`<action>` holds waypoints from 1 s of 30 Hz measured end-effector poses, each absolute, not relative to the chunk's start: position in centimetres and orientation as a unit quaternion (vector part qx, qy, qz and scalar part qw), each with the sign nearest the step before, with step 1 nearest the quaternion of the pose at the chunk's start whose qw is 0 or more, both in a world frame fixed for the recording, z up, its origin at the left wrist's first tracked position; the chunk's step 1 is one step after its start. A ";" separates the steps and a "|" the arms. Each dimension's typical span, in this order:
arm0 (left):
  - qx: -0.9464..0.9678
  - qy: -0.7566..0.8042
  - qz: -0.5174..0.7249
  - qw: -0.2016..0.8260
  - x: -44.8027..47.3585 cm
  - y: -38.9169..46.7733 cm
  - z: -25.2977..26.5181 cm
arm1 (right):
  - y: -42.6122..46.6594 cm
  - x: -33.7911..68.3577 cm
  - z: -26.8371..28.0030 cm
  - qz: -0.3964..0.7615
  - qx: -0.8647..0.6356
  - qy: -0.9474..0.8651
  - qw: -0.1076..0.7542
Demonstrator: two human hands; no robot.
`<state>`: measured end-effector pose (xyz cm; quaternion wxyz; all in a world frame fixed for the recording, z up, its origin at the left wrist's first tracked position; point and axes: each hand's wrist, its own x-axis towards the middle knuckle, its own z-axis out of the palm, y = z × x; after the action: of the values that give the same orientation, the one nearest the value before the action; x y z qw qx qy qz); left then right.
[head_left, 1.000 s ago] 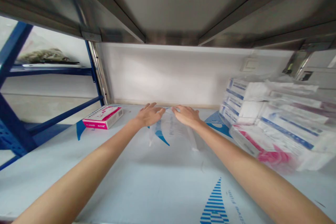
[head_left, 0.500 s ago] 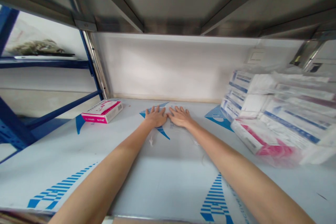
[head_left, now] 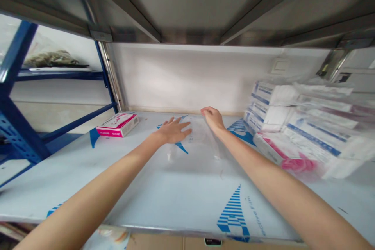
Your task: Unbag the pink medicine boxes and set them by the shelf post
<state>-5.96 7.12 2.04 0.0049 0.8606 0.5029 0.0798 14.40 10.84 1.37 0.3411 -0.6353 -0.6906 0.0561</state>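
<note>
A transparent plastic bag (head_left: 199, 134) lies nearly flat on the film-covered shelf (head_left: 164, 199); its outline is hard to make out against the printed film. My left hand (head_left: 175, 131) is open over the bag's left part, palm down and fingers spread. Toward the back, my right hand (head_left: 215, 118) is closed in a pinch at the bag's far right corner, slightly raised from the shelf. Both forearms reach in from the front edge.
A pink and white box (head_left: 117, 125) sits at the back left. Several bagged blue and white boxes (head_left: 316, 133) are stacked on the right, beside a pink-marked box (head_left: 271, 150). A metal shelf (head_left: 187, 4) hangs overhead; a blue rack (head_left: 23, 125) stands left.
My right hand has lifted from lying flat, moved back and right, and closed in a pinch. My left hand stays near its place, its fingers spread wider. The camera view has shifted slightly.
</note>
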 end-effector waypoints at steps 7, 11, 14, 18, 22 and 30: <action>0.862 0.502 -0.063 0.044 -6.1 1.9 1.5 | 6.7 15.8 -0.7 0.067 -0.500 -0.821 0.266; 0.855 0.513 -0.057 0.047 -6.6 3.8 1.2 | 7.8 15.8 -2.0 0.053 -0.483 -0.827 0.284; 0.846 0.528 -0.052 0.051 -7.3 5.6 0.9 | 8.9 16.1 -2.4 0.023 -0.460 -0.807 0.369; 0.838 0.542 -0.035 0.051 -8.0 7.0 0.3 | 9.0 16.7 -2.6 0.005 -0.453 -0.780 0.431; 0.831 0.554 -0.016 0.044 -7.7 7.4 -0.1 | 8.7 16.8 -2.8 0.007 -0.416 -0.806 0.420; 0.837 0.545 0.044 -0.005 -6.7 7.7 -0.4 | 8.5 16.5 -3.0 -0.009 -0.443 -0.804 0.396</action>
<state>-6.71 7.71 -0.44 -0.0055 0.8372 0.5451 0.0441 16.52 8.50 -3.03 0.3958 -0.4431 -0.8043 -0.0092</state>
